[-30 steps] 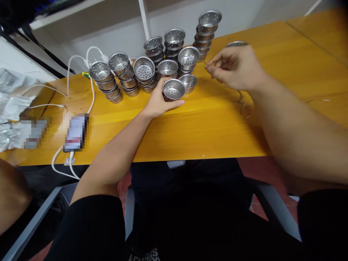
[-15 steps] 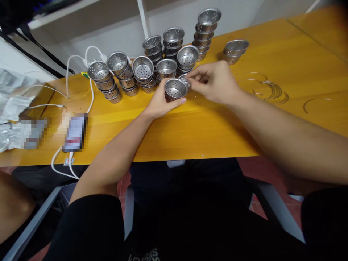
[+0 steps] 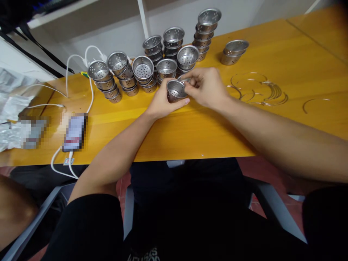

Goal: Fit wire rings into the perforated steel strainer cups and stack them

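My left hand (image 3: pixel 160 103) grips a small perforated steel cup (image 3: pixel 175 90) just above the yellow table (image 3: pixel 190 127), thumb under its front wall. My right hand (image 3: pixel 208 87) is pressed against the cup's right rim, fingers pinched there; a thin wire ring seems to be between them, mostly hidden. Behind the cup stand several stacks of the same perforated cups (image 3: pixel 152 61). A loose pile of thin wire rings (image 3: pixel 261 90) lies on the table to the right of my right hand.
Two nested cups (image 3: pixel 234 50) sit apart at the back right. A single wire arc (image 3: pixel 315 103) lies far right. A phone (image 3: pixel 74 132) with white cables (image 3: pixel 81 65) and crumpled foil bags (image 3: pixel 13 108) lie at the left. Another person's arm (image 3: pixel 13 210) shows at lower left.
My right hand came from the wire ring pile at the right over to the cup in my left hand and now pinches at its rim. The left hand tilted the cup slightly.
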Available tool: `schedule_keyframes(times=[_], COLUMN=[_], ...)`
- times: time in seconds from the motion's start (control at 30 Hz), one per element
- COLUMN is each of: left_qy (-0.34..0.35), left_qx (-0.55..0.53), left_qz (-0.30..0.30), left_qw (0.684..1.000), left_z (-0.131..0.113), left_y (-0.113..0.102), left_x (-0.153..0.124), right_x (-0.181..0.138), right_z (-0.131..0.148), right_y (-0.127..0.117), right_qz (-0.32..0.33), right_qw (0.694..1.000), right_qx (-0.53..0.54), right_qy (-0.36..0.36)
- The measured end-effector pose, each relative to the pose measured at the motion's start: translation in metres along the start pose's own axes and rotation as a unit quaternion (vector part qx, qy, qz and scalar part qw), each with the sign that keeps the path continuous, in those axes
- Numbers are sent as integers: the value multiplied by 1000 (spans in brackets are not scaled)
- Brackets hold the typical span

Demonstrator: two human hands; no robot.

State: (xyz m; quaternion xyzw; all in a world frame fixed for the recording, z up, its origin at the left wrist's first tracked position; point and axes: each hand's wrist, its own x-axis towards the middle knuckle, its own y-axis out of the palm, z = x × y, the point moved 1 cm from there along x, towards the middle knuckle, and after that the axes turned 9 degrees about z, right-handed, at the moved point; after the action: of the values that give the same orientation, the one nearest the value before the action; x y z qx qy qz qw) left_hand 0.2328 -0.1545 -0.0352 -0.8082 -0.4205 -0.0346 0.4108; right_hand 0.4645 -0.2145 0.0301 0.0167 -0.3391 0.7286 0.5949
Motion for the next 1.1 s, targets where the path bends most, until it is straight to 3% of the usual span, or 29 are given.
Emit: schedule_keyframes(times=[0.07,0.23,0.3,0.53,0.73,1.1], left_qy=[-9,0,10,44,34,39], left_qx=[7,-21,-26,14,23,10], left_qz=[-8,3,12,27,28,30], left_qw=[1000,1000,1000,999,999,999], left_z=[-3,-3,-2,2,0,5], left_y=[-2,-7,-8,-4,-5,-4], left_x=[-1,-2,-2,-2,-3,-3], right_x=[2,2,2,4,4,0], right_z=[0,8,8,-1,-4,10], right_y=[-2,-22,-29,-22,-16,-15], right_qz=[10,182,206,177,168,141], right_qw=[998,966,954,959,962,973], right_qx=[61,179,213,221,212,176], right_qy=[-13,-32,-35,-27,-42,-40])
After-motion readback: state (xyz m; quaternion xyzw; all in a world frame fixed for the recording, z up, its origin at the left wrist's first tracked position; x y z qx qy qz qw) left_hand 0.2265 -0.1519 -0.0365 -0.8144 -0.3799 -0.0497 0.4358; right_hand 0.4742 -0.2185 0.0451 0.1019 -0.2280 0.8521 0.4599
